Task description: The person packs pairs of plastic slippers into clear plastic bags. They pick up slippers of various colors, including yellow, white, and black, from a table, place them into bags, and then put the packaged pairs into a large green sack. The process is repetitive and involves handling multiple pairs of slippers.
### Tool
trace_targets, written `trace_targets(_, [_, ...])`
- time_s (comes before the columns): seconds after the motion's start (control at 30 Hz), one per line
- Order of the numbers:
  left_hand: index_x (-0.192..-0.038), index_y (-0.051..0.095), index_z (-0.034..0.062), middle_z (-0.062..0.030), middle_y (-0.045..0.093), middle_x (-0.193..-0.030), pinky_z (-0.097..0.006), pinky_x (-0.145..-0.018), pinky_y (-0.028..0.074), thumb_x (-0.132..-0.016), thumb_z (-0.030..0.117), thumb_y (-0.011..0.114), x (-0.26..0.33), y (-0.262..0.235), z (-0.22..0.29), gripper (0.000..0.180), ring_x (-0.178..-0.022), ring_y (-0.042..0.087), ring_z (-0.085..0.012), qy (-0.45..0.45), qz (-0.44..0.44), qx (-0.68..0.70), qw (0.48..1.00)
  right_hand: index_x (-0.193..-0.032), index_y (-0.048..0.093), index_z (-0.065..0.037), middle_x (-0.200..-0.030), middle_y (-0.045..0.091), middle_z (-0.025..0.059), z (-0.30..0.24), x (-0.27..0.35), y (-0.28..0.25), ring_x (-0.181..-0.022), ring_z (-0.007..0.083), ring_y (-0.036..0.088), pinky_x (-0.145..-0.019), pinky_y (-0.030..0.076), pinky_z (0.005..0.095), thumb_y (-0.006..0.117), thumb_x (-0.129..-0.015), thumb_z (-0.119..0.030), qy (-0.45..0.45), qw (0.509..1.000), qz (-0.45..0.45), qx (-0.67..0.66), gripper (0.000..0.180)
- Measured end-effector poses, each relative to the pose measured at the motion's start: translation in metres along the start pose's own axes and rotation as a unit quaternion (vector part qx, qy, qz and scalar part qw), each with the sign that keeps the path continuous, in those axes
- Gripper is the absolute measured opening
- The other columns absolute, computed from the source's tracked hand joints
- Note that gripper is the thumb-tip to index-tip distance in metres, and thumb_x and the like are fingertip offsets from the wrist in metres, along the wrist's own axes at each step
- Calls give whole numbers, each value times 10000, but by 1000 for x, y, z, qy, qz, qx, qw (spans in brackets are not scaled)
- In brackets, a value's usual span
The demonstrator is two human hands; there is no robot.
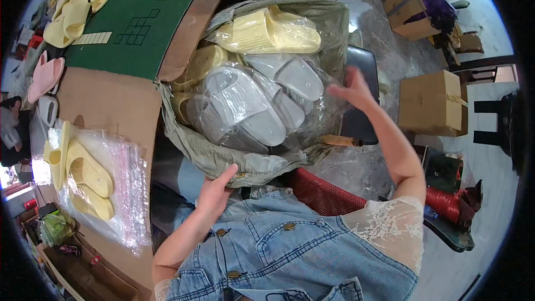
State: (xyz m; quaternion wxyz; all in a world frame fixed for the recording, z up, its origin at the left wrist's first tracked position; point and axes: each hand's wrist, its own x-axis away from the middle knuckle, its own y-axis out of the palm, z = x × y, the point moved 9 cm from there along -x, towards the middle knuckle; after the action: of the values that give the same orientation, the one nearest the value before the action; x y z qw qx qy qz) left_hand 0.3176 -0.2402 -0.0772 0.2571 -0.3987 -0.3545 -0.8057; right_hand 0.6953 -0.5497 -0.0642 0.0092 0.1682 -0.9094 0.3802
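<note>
A big grey-green sack (223, 156) stands open before me, filled with slippers sealed in clear bags. Grey slippers (251, 106) lie on top in the middle, and a yellow bagged pair (267, 32) rests at the far side. My left hand (214, 189) grips the sack's near rim with its fingers closed on the fabric. My right hand (352, 86) hovers at the sack's right side with fingers spread, holding nothing, close to the bagged grey slippers.
On my left a cardboard-covered table (111, 103) holds yellow slippers (83, 173) on a stack of clear bags, a green mat (145, 17) and more yellow and pink slippers. Cardboard boxes (432, 103) stand on the floor at right. A red seat (323, 195) sits below.
</note>
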Motion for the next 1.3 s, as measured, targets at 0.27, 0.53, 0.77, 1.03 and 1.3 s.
trace_targets(0.27, [-1314, 508, -25, -131, 642, -1198, -372, -943, 502, -806, -67, 588, -14, -41, 0, 516, -1091, 626, -274, 48, 37, -152, 987, -1214, 633, -31, -1103, 672, 54, 96, 97, 96, -1001, 187, 630, -845, 497, 338, 759, -860, -217, 254, 885, -169, -351, 419])
trace_targets(0.53, [-1189, 550, -60, -134, 653, -1068, -360, -794, 536, -786, -56, 550, 42, -2, 57, 403, -934, 651, -253, 75, 83, -143, 983, -1197, 645, -28, -1071, 669, 59, 14, 104, -22, -952, 170, 616, -817, 480, 337, 732, -878, -272, 179, 915, 29, -360, 411])
trace_targets(0.77, [-1270, 513, -49, -141, 650, -1080, -331, -732, 566, -820, -43, 573, 102, 5, 79, 454, -924, 666, -233, 117, 41, -66, 990, -1337, 537, 30, -1231, 616, 80, -94, 107, -91, -1153, 184, 553, -999, 409, 320, 665, -932, -219, 89, 900, 134, -404, 493])
trace_targets(1.03, [-1238, 568, -43, -108, 657, -1096, -324, -742, 550, -891, 69, 588, 77, -24, 63, 365, -933, 639, -187, 141, 13, -252, 957, -1332, 512, 58, -1211, 600, 55, -99, 79, -68, -1085, 117, 524, -923, 421, 270, 690, -924, -245, 47, 975, -93, -197, 538])
trace_targets(1.3, [-1354, 469, -47, -115, 621, -1181, -321, -950, 459, -931, 160, 659, 83, -43, 108, 508, -1040, 587, -167, 319, 86, -319, 888, -1197, 595, 27, -1007, 634, 114, -206, 14, -99, -962, 245, 597, -859, 474, 359, 714, -875, -339, -163, 957, 113, 209, 502])
